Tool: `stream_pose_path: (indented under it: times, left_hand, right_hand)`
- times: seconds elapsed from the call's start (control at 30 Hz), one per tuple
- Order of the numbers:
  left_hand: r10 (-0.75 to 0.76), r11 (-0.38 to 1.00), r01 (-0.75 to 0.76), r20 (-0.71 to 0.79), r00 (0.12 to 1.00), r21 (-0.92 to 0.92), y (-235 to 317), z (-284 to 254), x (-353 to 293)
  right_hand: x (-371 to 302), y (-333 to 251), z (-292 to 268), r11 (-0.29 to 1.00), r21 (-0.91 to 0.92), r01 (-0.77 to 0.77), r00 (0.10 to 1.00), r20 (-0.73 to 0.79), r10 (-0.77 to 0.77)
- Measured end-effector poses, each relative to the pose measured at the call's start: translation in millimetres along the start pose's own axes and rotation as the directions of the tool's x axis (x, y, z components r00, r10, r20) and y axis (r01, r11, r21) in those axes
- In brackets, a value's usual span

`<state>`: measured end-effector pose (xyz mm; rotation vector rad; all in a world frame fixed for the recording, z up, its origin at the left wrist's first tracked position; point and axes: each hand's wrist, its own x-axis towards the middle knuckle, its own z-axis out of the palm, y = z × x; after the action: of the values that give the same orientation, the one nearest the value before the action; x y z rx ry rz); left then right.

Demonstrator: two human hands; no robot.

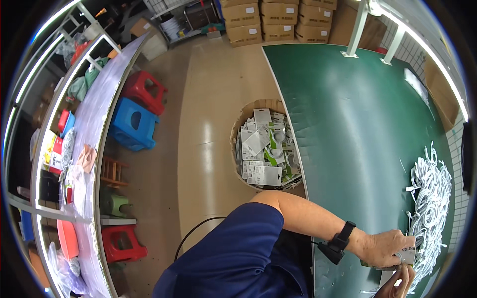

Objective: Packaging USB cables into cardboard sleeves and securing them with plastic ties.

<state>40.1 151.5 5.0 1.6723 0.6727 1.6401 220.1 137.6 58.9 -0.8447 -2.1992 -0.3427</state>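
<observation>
My left hand (385, 250), with a black strap and a small device at the wrist, is closed on a small flat card package (409, 255) at the lower right of the green table. A bit of white cable shows between its fingers. Just below, my right hand (401, 282) grips the package's lower edge with bent fingers; the picture's rim cuts off part of this hand. Beside both hands lies a long heap of coiled white cables (428, 213). Part of a pale card (386, 277) shows beneath my left hand.
Left of the green table (343, 124) stands a round cardboard bin (237, 149) filled with packaged cables. Stools, one blue (134, 124) and several red, line the left bench (107, 79). Stacked cartons (278, 22) stand at the back. A lamp post (357, 30) rises from the table.
</observation>
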Motion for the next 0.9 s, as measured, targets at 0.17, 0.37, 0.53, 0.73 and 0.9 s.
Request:
stream_pose_path:
  times: [0.17, 0.37, 0.53, 0.73, 0.9]
  left_hand:
    - [-0.051, 0.998, 0.052, 0.035, 0.998, -0.028, -8.3, -9.3, -2.4]
    - [-0.113, 0.993, 0.114, 0.034, 0.993, -0.020, -5.7, -20.9, -4.7]
    - [-0.072, 0.996, 0.071, 0.023, 0.997, 0.056, 10.3, -36.2, -18.7]
    - [-0.049, 0.984, 0.031, 0.102, 0.994, 0.174, 25.8, -43.2, -38.2]
    - [-0.145, 0.971, 0.115, 0.139, 0.980, 0.209, 45.5, -66.3, -58.4]
  right_hand:
    - [9.1, -9.1, 2.6, 0.965, 0.122, -0.234, 0.969, 0.112, 0.221]
    - [15.6, -10.3, -0.4, 0.875, 0.116, -0.470, 0.872, 0.215, 0.440]
    - [6.1, 21.8, 16.4, 0.743, 0.300, -0.598, 0.785, 0.032, 0.619]
    - [-30.9, 61.5, 35.9, 0.669, 0.455, -0.588, 0.796, 0.471, 0.380]
    - [-7.5, 64.5, 56.3, 0.570, 0.556, -0.606, 0.720, 0.688, 0.095]
